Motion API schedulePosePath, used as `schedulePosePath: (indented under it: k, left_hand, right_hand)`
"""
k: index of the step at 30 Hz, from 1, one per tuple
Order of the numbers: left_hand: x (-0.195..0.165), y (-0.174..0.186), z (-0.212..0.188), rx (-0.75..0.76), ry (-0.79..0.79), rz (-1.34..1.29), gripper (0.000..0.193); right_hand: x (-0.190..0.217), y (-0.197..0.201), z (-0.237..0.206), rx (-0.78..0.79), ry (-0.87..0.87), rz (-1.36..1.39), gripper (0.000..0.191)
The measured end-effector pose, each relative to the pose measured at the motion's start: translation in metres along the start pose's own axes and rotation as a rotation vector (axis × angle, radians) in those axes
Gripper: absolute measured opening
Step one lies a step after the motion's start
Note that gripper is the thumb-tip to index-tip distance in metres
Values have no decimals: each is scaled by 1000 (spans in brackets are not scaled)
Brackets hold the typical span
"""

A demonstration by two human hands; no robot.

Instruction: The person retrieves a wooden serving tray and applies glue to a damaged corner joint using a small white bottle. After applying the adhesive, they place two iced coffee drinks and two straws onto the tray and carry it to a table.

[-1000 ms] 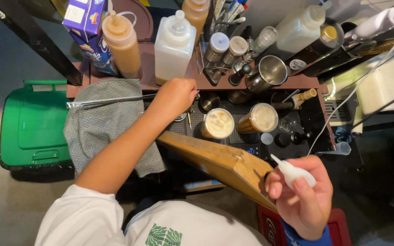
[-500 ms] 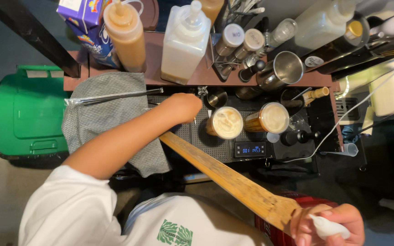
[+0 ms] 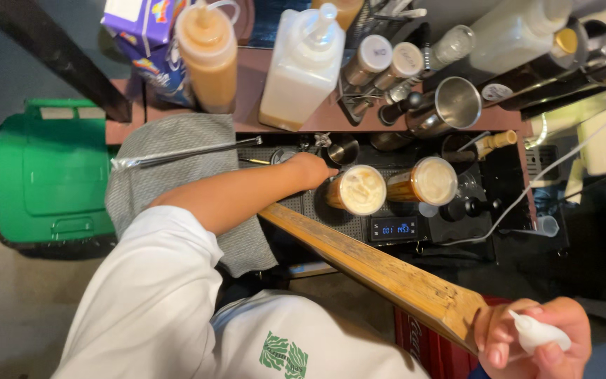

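My left hand [image 3: 313,170] reaches forward over the black drip tray [image 3: 317,210]. Its fingers are curled beside a clear cup of creamy iced coffee [image 3: 359,189]; whether it grips anything is hidden. A second, darker iced drink [image 3: 426,181] stands just right of that cup. My right hand [image 3: 538,337] is low at the right, shut on a small white squeeze bottle [image 3: 538,331], next to the end of a diagonal wooden board [image 3: 387,274].
A brown shelf holds a caramel sauce bottle [image 3: 208,56], a white pump bottle [image 3: 303,67], shakers [image 3: 369,60], a purple carton [image 3: 145,38] and a steel pitcher [image 3: 450,105]. A grey cloth [image 3: 177,158] with long tongs lies left. A green bin [image 3: 50,175] stands below.
My right hand with the white bottle has dropped toward the lower right corner. My left hand has stayed by the cups, shifting slightly toward the left cup.
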State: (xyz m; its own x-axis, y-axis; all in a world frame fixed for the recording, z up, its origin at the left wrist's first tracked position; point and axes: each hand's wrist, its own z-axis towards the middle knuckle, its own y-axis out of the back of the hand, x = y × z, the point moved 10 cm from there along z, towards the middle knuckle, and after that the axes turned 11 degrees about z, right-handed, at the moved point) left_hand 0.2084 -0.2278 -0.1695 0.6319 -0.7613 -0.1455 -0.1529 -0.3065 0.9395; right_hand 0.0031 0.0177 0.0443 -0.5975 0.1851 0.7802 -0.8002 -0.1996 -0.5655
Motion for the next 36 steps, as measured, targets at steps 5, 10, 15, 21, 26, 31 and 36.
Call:
schedulePosePath:
  k: [5,10,15,21,26,31,36]
  left_hand:
    - [-17,18,0,-95,-56,105,28]
    - [-30,34,-5,-174,-116,201,20]
    - [-37,48,-11,-156,-134,153,17]
    - [-19,91,-57,-305,-63,-110,15]
    - [-8,154,-127,-634,-131,-1319,14]
    - [-83,194,-171,-691,-429,-1602,15]
    - [-110,213,-172,-726,-457,-1486,15]
  right_hand:
    - [-1,-1,5,-2,38,-10,23]
    - [-6,-3,14,-47,68,-45,21]
    - [-11,-12,22,-56,31,-43,25]
    - [-15,-18,29,-78,0,-39,28]
    - [-18,-25,39,-78,-10,-107,28]
    - [-25,-38,48,-32,-40,-127,28]
    - [-25,-47,54,-9,-30,-130,27]
